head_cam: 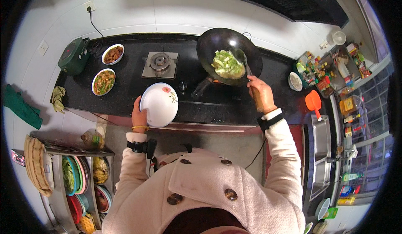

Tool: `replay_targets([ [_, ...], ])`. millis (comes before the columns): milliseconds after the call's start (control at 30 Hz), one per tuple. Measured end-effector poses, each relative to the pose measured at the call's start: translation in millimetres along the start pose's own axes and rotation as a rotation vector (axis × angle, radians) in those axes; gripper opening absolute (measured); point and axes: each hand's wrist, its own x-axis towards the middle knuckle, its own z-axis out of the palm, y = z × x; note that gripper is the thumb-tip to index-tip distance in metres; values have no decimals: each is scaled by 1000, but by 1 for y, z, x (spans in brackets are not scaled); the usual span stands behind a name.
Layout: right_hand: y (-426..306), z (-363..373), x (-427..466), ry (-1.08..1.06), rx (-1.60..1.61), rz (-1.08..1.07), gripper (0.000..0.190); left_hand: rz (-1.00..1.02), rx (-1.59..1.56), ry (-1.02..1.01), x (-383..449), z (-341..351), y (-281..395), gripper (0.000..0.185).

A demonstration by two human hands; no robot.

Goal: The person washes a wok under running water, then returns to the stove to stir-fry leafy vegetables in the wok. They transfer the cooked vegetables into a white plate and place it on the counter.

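My left hand (138,116) grips the rim of a white bowl (158,108) with a red flower printed inside; nothing lies in it. The bowl is tilted above the counter's front edge. In my right hand (262,93) is the wooden handle of a metal wok spatula (247,65). Its blade reaches into a large dark wok (204,50), beside pale green sliced vegetables (226,64) lying in some liquid. The wok stands on the right side of the counter, and an orange glow shows under its front edge. Part of the blade is hidden among the vegetables.
A single gas burner (160,61) is left of the wok. Two filled dishes, one of browned meat (113,55) and one of diced food (103,82), stand near a green rice cooker (73,56). An orange ladle (313,101) lies by the steel sink (321,140). Seasoning bottles (325,80) crowd the right corner.
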Motion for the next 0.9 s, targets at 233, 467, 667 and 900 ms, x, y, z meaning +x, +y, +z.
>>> replay_targets([
  [233, 22, -15, 21, -15, -13, -103, 19, 38, 23, 49, -6, 7, 2, 61],
  [467, 32, 33, 34, -111, -163, -218, 12, 41, 56, 61, -7, 11, 7, 61],
  [667, 11, 6, 23, -415, -191, -302, 13, -20, 78, 69, -10, 3, 7, 61],
  [900, -49, -26, 35, -198, 417, -39, 18, -11, -75, 29, -4, -16, -15, 60],
])
